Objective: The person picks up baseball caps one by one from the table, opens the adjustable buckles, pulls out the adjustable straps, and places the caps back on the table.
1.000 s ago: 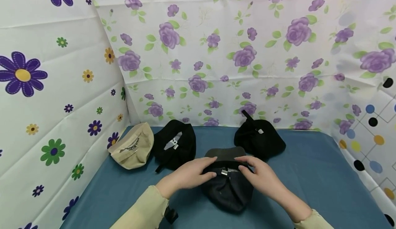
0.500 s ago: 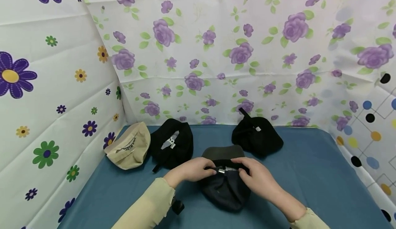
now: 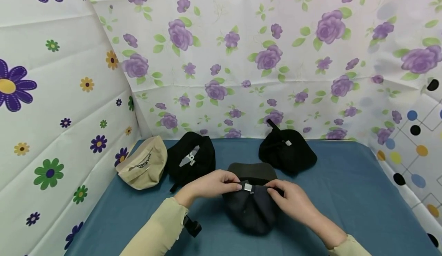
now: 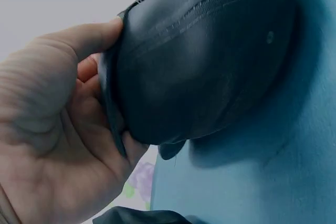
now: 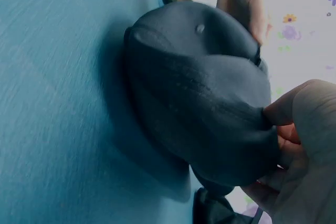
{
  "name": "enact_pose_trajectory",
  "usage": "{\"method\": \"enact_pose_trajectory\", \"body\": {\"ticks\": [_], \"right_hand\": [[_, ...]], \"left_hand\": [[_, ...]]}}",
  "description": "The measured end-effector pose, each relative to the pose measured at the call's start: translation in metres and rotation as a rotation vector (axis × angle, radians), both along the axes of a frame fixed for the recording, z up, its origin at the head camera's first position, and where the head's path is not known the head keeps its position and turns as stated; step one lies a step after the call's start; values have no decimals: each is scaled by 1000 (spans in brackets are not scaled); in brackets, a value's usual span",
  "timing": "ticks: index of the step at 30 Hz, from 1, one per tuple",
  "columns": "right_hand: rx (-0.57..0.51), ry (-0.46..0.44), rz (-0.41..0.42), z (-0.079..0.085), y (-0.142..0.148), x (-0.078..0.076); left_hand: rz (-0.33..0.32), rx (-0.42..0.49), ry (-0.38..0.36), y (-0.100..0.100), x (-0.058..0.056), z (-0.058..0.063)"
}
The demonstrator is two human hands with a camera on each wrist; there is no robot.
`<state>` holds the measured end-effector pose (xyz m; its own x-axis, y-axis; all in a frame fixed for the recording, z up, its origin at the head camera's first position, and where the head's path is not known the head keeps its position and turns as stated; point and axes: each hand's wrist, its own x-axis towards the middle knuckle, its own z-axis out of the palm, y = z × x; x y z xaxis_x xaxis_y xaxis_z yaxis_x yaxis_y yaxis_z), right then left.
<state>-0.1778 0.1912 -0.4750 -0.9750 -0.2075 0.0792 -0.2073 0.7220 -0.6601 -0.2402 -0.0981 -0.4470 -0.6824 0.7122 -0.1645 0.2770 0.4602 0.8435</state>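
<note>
A dark baseball cap point(image 3: 253, 210) rests on the blue cloth in front of me, its brim point(image 3: 252, 172) pointing away and a small metal buckle point(image 3: 248, 187) at its near strap. My left hand point(image 3: 210, 187) pinches the cap's back edge just left of the buckle. On the other side, my right hand point(image 3: 293, 200) pinches the same edge between thumb and fingers. Seen from the left wrist, the thumb presses the outside of the cap's crown point(image 4: 199, 61) at the rim while the fingers go behind it. The right wrist view shows the crown point(image 5: 199, 93) puffed and creased.
Behind the hands lie a beige cap point(image 3: 145, 165) at the left, a black cap point(image 3: 203, 164) beside it, and another black cap point(image 3: 288, 150) at the back right. The blue cloth point(image 3: 345, 194) covers the table. Patterned sheets point(image 3: 221, 56) wall the back and sides.
Both hands have closed their grip on the cap's back edge and raised it slightly, so the buckle now faces me more. The other caps stay put; the head view has shifted a little.
</note>
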Motion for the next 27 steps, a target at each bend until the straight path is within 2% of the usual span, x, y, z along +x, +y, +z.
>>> {"method": "enact_pose_trajectory", "body": {"ticks": [7, 14, 17, 23, 27], "right_hand": [[-82, -69, 5, -4, 10, -2], [-118, -98, 17, -3, 13, -4], [-148, -58, 2, 1, 13, -4], [-188, 127, -43, 20, 10, 0], [-173, 180, -42, 32, 2, 3]], "left_hand": [[-22, 68, -48, -1, 3, 3], [14, 117, -21, 2, 9, 2], [24, 124, -4, 6, 12, 3], [24, 144, -5, 11, 17, 3], [35, 158, 2, 12, 20, 0]]}}
